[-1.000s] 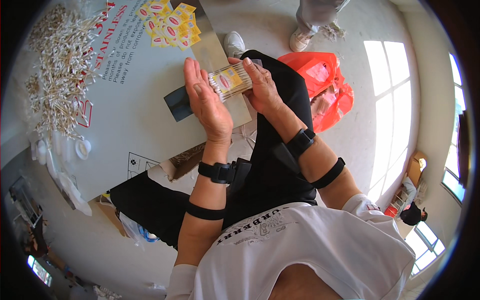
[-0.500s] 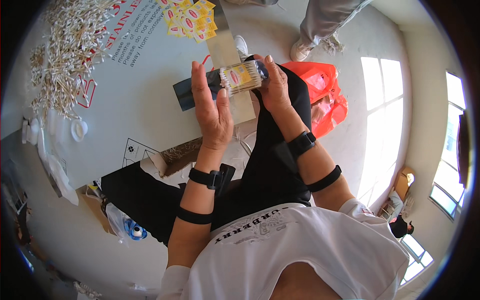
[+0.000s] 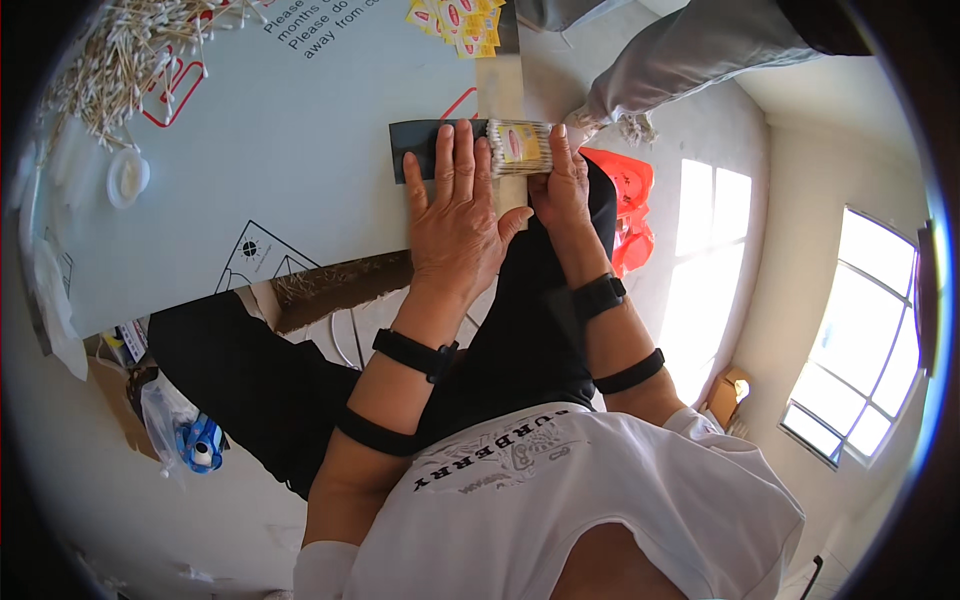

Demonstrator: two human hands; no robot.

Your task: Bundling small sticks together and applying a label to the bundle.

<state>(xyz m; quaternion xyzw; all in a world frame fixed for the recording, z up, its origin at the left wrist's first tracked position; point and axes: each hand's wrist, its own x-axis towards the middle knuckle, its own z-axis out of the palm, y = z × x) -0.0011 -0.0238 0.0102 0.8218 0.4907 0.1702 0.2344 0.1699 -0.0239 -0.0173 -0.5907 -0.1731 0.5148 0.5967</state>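
A bundle of cotton swabs (image 3: 537, 150), clear-wrapped with a yellow label on top, lies at the right edge of the table. My right hand (image 3: 563, 195) grips its right end, thumb along the side and the other fingers mostly hidden. Palm down, my left hand (image 3: 455, 230) rests with fingers stretched out over a dark flat strip (image 3: 407, 138). Its index finger reaches the bundle's left end; whether it presses on it I cannot tell. Yellow-and-white labels (image 3: 460, 22) lie in a loose heap farther off on the table.
Loose cotton swabs (image 3: 120, 75) are heaped at the far left of the grey tabletop (image 3: 300, 150), near a round white lid (image 3: 127, 178). An open cardboard box (image 3: 340, 292) sits below the near edge. Right of my knee are a red plastic bag (image 3: 632, 225) and another person's leg (image 3: 690, 60).
My left hand has turned from upright to palm down and come onto the dark strip. The bundle has come down level in my right hand. The view has shifted.
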